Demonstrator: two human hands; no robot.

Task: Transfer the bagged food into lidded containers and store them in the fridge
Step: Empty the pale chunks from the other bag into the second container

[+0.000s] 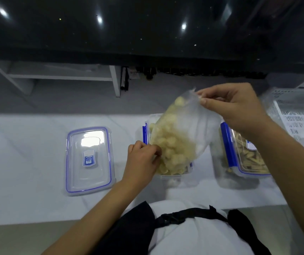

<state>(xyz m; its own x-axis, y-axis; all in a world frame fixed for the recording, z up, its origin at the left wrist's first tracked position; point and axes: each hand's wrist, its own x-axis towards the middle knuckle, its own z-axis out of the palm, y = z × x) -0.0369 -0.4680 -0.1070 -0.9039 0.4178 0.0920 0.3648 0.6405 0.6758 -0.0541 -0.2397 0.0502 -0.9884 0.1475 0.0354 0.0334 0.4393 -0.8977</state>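
From the head view, you are in the middle of the pouring step. Your right hand (234,105) pinches the upper corner of the clear bag (182,133) between thumb and fingertips, holding it raised and tilted so its mouth points down toward you. Your left hand (143,161) is closed on the lower edge of the bag near its opening, steadying it right at the rim of the open container (173,174), which stands on the white bench (27,144).

The pale puffy food (167,137) fills the lower half of the bag, and some already lies in the container below; the upper part of the bag looks emptied. So the transfer seems well under way but not finished.

A loose lid (89,160) with a blue seal lies flat on the bench, well apart to the left of the container. To the right, a second container (247,153) holds darker stick-shaped food with its lid on top; whether its clips are latched cannot be told.

Next, you will likely need to lift the bag's top higher and shake the rest out, keeping the mouth inside the rim so nothing spills. Then reach left for the lid and press it on.
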